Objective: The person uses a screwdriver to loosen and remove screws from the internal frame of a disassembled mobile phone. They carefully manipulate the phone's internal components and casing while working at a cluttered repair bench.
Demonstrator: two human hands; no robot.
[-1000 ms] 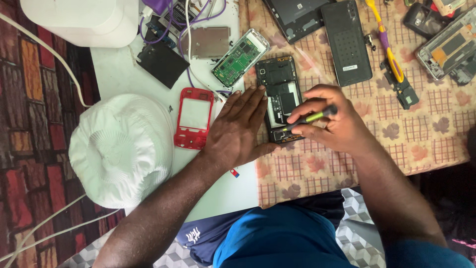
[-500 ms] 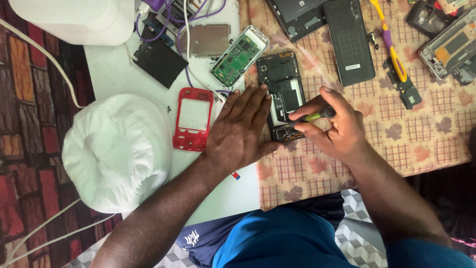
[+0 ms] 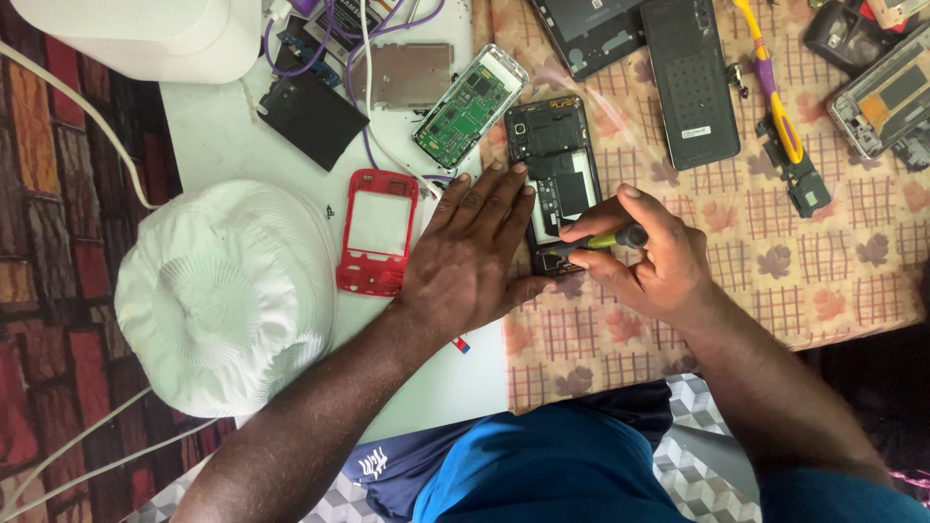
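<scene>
My left hand [image 3: 465, 254] lies flat, fingers spread and pointing to twelve o'clock, pressing on the left edge of the open phone [image 3: 557, 179]. The phone sits just right of centre, back cover off, lying on the checked cloth [image 3: 833, 281] close to where the cloth's edge meets the white board [image 3: 223, 145]. My right hand [image 3: 654, 261] comes in from four o'clock, fingers pinched together on a green screwdriver [image 3: 603, 238], its tip down on the phone's lower end. Tight quarters here: the two hands almost meet over the phone. Open cloth lies at three to five o'clock of my right hand, plenty of room there. At nine o'clock of my left hand, a red frame [image 3: 378, 232] lies just beside my fingers, and past it a white hat [image 3: 228, 295]. At eleven o'clock, a green circuit board [image 3: 472, 107], tilted, with a black square [image 3: 312, 116] and purple wires [image 3: 329, 39] beyond. At one o'clock, a black panel [image 3: 690, 82] with a small white label, then a yellow tool [image 3: 775, 92].
</scene>
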